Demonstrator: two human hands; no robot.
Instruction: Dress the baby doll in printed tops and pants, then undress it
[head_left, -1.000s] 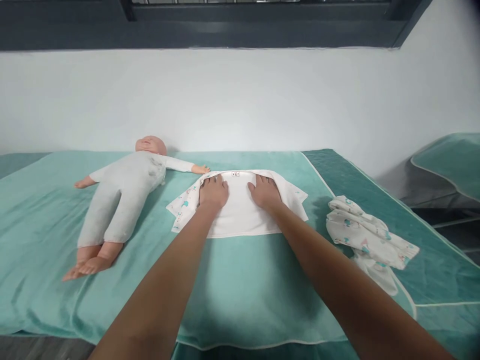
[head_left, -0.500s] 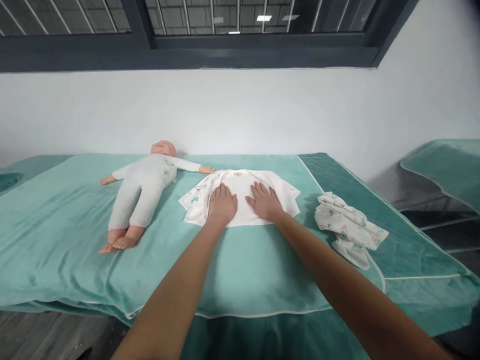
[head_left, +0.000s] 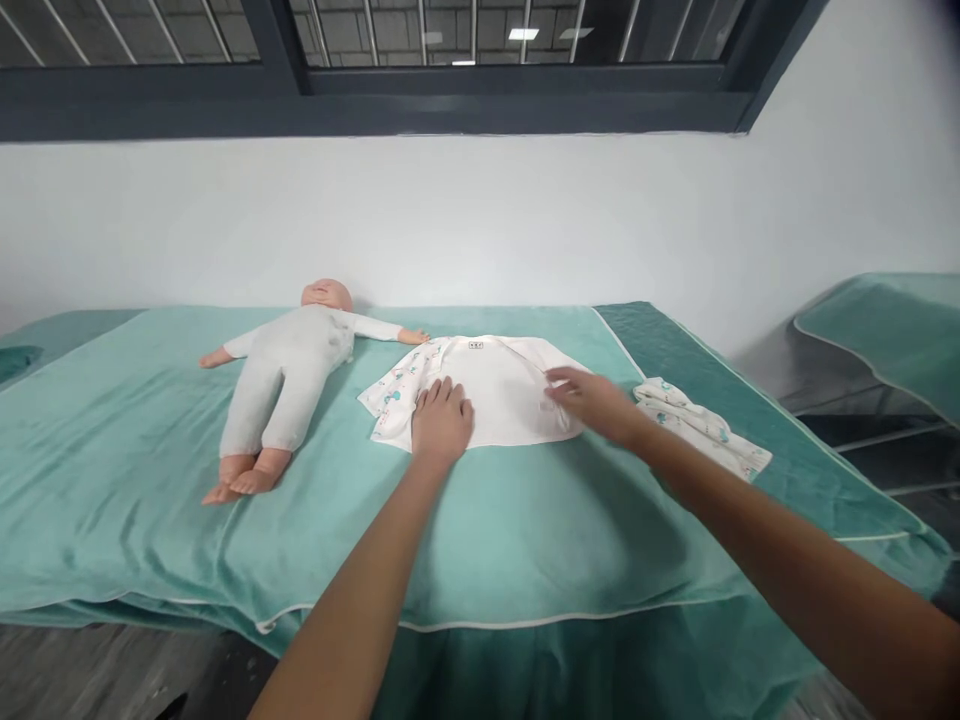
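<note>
A small white baby shirt (head_left: 499, 395) lies spread on the bed, its inside facing up and a label near the neck. Its left sleeve shows a coloured print. My left hand (head_left: 442, 415) rests flat on the shirt's left part, fingers stretched out. Over the right part hovers my right hand (head_left: 592, 400), fingers loosely bent and pointing left, with no fabric visibly gripped. That hand and wrist hide the shirt's right sleeve end. To the left, a baby doll (head_left: 289, 365) in white clothing lies on its back, one hand close to the shirt's left shoulder.
A bundled printed white garment (head_left: 705, 430) lies to the right, partly behind my right forearm. Green velvety bedding (head_left: 525, 550) covers the bed, which stands against a white wall (head_left: 480, 220) below a barred window (head_left: 450, 100). Another green-covered piece of furniture (head_left: 892, 325) stands far right.
My right hand has lifted from lying flat on the shirt and moved right, its fingers turned leftward. My left hand stays pressed on the shirt, slightly lower. The doll has not moved.
</note>
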